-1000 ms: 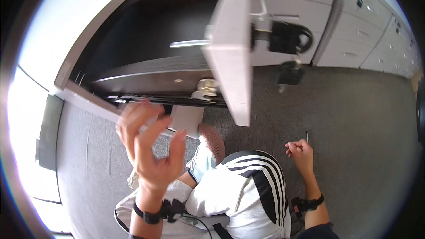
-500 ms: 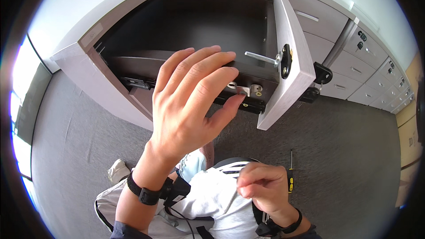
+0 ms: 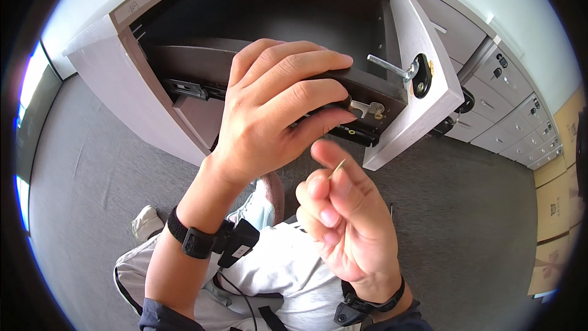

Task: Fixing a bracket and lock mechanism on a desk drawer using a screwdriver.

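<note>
Head view: a small screw (image 3: 337,168) is pinched in the right hand (image 3: 343,227) below the dark drawer (image 3: 367,89).
The left hand (image 3: 275,107) is clasped over the drawer front beside the metal slide bracket (image 3: 366,109); the drawer is best steadied while the screw is lined up squarely.

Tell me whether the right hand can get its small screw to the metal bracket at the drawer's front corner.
Probably yes. The right hand pinches the screw just below the bracket, with open air between them; the left hand grips the drawer beside it, not over it.
</note>
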A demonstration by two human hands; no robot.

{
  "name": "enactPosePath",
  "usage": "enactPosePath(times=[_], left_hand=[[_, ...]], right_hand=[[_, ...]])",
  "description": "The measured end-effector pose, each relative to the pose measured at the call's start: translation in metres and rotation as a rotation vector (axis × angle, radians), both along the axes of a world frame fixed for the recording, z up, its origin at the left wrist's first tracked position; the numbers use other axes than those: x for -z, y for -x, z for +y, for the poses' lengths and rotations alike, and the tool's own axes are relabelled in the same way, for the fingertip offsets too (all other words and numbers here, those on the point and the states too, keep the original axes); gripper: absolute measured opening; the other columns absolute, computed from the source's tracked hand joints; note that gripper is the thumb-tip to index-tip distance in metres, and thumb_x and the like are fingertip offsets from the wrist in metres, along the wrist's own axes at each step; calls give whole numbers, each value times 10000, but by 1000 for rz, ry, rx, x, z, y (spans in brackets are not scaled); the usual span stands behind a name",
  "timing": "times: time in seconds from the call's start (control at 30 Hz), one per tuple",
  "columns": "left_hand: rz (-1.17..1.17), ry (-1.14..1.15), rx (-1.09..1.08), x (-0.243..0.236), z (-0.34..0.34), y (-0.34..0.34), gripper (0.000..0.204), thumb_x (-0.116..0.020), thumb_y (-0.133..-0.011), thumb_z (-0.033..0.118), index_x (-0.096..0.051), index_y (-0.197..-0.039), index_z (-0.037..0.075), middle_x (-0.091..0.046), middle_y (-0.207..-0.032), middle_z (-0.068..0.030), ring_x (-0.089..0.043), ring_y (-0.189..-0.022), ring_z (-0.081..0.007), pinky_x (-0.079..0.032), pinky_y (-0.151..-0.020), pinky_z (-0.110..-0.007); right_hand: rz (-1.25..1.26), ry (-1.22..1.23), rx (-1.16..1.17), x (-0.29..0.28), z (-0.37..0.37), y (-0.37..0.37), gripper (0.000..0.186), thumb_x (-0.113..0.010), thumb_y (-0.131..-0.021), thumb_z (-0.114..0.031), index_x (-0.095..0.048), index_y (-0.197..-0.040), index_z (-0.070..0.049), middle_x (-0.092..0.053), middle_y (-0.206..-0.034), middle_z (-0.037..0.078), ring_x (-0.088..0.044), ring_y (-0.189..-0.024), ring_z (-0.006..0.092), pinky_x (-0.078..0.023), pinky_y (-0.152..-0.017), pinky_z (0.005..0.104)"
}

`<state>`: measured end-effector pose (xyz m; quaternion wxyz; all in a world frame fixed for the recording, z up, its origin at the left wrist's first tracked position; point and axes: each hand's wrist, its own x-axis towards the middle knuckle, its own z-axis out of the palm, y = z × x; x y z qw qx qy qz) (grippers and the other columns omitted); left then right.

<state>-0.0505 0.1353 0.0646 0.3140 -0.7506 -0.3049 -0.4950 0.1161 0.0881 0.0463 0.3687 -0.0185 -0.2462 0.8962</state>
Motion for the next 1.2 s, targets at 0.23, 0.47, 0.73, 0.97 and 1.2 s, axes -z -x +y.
enactPosePath(times=[0.23,0.47,0.73,0.97,1.2], left_hand=[[-22,10,-7,0,-2,0,319,-790,-653,208,-610,-886,84,-679,-1016,-103,-633,-938,-270,-435,-845,-356],[0,-32,6,3,2,2,311,-779,-674,220,-606,-887,74,-680,-1015,-109,-634,-942,-280,-445,-843,-370],[-52,-19,7,6,-2,-3,436,-824,-616,140,-579,-965,48,-649,-1061,-146,-622,-971,-297,-450,-857,-408],[-127,-31,-42,11,-6,-5,444,-827,-594,114,-578,-955,43,-629,-1061,-141,-591,-1002,-333,-442,-878,-414],[-127,-18,-55,12,-10,-12,337,-804,-619,131,-645,-914,92,-637,-1055,-111,-596,-1029,-281,-404,-949,-453]], right_hand=[[181,267,-83,-4,8,15,175,-548,-949,-182,-572,-1064,-52,-654,-1043,76,-462,-683,40,-375,-544,172],[236,279,-67,-4,2,16,223,-456,-978,-109,-547,-1166,-30,-628,-1086,65,-423,-680,59,-376,-562,137],[-396,-760,995,1,-1,8,239,-612,-845,46,-480,-1042,21,-656,-809,154,-572,-636,100,-473,-582,220],[-654,-1400,1327,5,13,-4,334,-648,-666,54,-643,-989,-30,-637,-724,61,-620,-799,256,-496,-680,313],[-726,-2203,1432,-68,43,-61,259,-379,-872,-48,-521,-1059,61,-603,-891,188,-597,-881,339,-483,-816,450]])
